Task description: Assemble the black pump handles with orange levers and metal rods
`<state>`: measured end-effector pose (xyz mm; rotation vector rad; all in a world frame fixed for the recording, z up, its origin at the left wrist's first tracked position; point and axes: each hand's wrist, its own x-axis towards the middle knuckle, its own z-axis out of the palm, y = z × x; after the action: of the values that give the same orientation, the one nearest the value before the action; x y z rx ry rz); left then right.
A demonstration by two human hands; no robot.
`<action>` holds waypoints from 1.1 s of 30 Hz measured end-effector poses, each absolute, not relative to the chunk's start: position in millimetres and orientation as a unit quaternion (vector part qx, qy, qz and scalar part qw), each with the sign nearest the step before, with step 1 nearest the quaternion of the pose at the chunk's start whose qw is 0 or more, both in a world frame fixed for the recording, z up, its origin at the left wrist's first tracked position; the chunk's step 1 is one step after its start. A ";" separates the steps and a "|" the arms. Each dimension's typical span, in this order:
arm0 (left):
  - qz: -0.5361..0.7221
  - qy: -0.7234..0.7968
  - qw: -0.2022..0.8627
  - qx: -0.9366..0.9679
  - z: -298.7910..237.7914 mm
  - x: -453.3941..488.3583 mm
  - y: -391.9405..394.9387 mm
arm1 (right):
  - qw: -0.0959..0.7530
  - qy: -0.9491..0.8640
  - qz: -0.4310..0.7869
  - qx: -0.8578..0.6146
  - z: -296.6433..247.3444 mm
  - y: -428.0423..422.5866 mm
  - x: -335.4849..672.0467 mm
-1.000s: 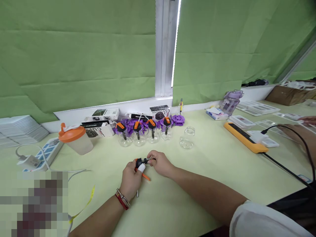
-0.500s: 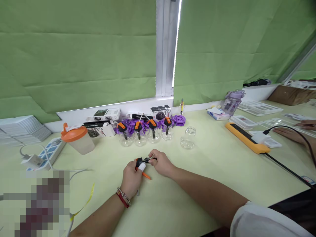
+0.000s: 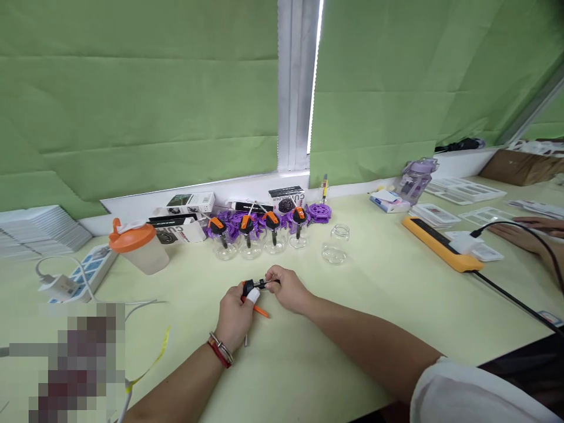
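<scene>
My left hand (image 3: 237,311) is closed around a black-and-orange bottle top (image 3: 249,286). A white wrap covers its thumb tip. The orange lever (image 3: 261,310) of the top sticks out below my fingers, and a thin metal tube pokes out under the hand. My right hand (image 3: 284,286) pinches the black stem end of the same top, with a small shiny part between the hands. Beyond them stands an open clear glass bottle (image 3: 335,252). To its left are several glass bottles (image 3: 250,249) fitted with matching black-and-orange tops.
Purple plastic parts (image 3: 319,212) and printed boxes (image 3: 187,230) lie behind the bottles. An orange-lidded cup (image 3: 148,258) and a white power strip (image 3: 90,271) stand left. Rightward are a yellow power strip (image 3: 434,244), a purple water bottle (image 3: 416,179) and another person's hands (image 3: 524,235).
Both of my hands keep their grip on the bottle top in nearly the same place. The view has shifted very slightly. At the right, the other person's hands have moved a little.
</scene>
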<state>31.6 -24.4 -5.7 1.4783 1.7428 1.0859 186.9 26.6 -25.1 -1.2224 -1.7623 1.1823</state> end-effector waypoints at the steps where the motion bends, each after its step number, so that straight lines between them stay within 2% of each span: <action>1: 0.409 0.656 0.303 0.557 -5.8 31.5 -24.4 | 0.340 -0.677 0.453 -0.469 -24.7 26.5 187.1; 33: 0.408 0.660 0.300 0.555 -5.6 31.1 -24.3 | 0.340 -0.679 0.453 -0.468 -23.7 25.6 188.6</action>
<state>31.1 -24.3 -5.6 1.4731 1.7530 1.0819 188.6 25.6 -23.7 -1.2180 -1.7666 1.1779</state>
